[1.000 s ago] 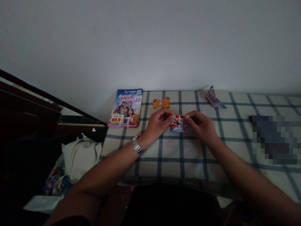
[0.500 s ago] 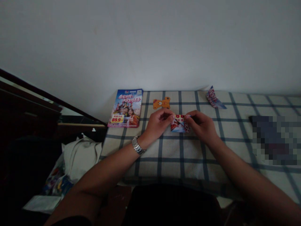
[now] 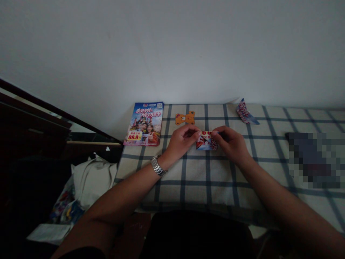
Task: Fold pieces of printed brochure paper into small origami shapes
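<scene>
A small piece of folded printed paper [image 3: 206,142], with red, blue and yellow print, is held just above the checked cloth. My left hand [image 3: 185,140], with a metal watch [image 3: 158,166] on its wrist, pinches the paper's upper left corner. At the upper right corner, the thumb and fingers of my right hand [image 3: 230,142] are closed on the same paper. Its lower edge hangs toward me. The fingertips partly hide both upper corners.
Left on the checked cloth [image 3: 172,180] lies a stack of leaflets [image 3: 145,124]. A bear picture [image 3: 185,118] is beyond my hands. A folded leaflet [image 3: 245,113] stands near the wall. A blurred dark object [image 3: 312,158] lies right. A white bag [image 3: 93,178] sits lower left.
Both hands stay in nearly the same place with their grip kept. The paper's lower edge has shifted up very slightly.
</scene>
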### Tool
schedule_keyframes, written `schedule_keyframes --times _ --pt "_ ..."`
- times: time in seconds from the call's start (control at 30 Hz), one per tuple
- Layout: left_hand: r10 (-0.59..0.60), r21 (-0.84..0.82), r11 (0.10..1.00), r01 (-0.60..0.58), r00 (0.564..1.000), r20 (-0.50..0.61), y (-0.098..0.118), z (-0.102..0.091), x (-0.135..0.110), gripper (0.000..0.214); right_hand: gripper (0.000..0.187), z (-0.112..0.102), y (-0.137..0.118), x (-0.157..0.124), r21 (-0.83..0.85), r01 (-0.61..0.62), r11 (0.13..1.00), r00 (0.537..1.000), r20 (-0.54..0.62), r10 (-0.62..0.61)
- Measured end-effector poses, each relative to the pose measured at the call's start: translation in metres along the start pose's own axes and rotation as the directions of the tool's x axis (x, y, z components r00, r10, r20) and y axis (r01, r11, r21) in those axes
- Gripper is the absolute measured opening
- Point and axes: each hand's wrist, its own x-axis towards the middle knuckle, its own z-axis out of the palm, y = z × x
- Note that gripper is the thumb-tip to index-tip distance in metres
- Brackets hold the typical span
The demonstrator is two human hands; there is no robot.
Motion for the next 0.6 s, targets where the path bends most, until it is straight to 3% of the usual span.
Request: schedule_keyframes --times 0.27,0.6 --pt "0.06 0.029 0.998 -0.06 0.998 0.019 0.0027 0.0016 -0.0033 0.025 0.029 -0.0005 0.0024 -0.0005 -0.004 0.014 1.0 1.0 0.02 -0.014" --pt "0.022 0.025 0.999 -0.022 1.0 0.01 0.0027 0.0016 -0.0022 0.023 0.032 0.0012 0.0008 -0.0011 -0.039 0.036 0.999 0.999 0.028 -0.035"
